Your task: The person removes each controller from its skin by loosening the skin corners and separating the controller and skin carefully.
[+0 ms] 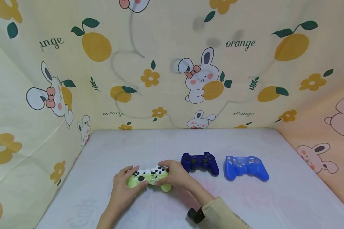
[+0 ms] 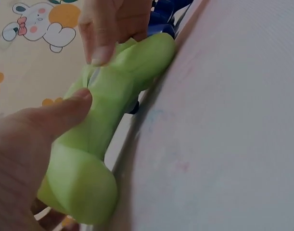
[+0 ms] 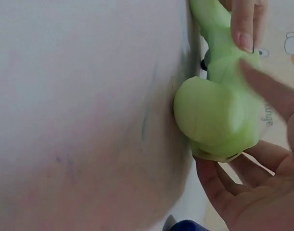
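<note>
Both hands hold a white game controller (image 1: 147, 171) with black buttons, just over the table. A light green silicone cover (image 1: 133, 182) wraps its grips and near side, while the white top edge shows bare in the head view. My left hand (image 1: 123, 186) grips the left end, its thumb laid on the green cover (image 2: 86, 185) near the middle. At the other end my right hand (image 1: 176, 175) has its thumb on the near side and fingers round the far edge. In the right wrist view, fingers curl beneath the rounded green grip (image 3: 209, 110).
A dark blue game controller (image 1: 200, 163) lies just right of the right hand. Farther right is a bright blue silicone cover (image 1: 245, 171) with cut-out holes. The white tabletop (image 1: 218, 206) ends at a patterned cloth (image 1: 172, 95) hung behind and at both sides.
</note>
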{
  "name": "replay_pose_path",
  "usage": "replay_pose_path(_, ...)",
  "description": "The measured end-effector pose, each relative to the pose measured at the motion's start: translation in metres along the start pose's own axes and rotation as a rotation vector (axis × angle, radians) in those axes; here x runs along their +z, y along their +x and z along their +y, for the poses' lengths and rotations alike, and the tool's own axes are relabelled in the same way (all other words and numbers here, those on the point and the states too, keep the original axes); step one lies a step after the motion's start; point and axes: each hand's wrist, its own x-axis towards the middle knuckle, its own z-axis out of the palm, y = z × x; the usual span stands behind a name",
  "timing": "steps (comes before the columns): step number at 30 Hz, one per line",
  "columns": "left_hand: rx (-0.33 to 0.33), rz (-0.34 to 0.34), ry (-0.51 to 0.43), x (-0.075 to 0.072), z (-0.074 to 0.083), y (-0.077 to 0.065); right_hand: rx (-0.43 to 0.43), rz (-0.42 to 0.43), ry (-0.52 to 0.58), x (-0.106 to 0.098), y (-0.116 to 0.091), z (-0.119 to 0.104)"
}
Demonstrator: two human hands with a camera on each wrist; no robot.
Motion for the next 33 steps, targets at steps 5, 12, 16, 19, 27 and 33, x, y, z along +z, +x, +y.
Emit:
replay_pose_path(5,0.085,0.017,0.047,-0.005,0.004,0.002,0.010,0.010,0.003,0.001,0.001,0.001)
replay_pose_path(12,0.089,-0.131,-0.014,-0.023,0.009,0.018,0.021,0.021,0.012,0.004,0.004,0.003)
replay_pose_path(16,0.036,-0.247,-0.041,-0.027,0.009,0.029,0.029,0.022,0.010,0.003,0.006,0.002)
replay_pose_path(19,0.005,-0.283,-0.081,-0.024,0.009,0.035,0.049,0.033,0.015,0.004,0.007,0.001)
replay_pose_path(27,-0.050,-0.223,-0.290,-0.016,0.003,0.034,0.131,0.055,0.010,0.005,0.007,-0.005)
replay_pose_path(33,-0.028,-0.193,-0.488,-0.014,-0.012,0.027,0.142,0.072,-0.014,0.007,0.008,-0.007)
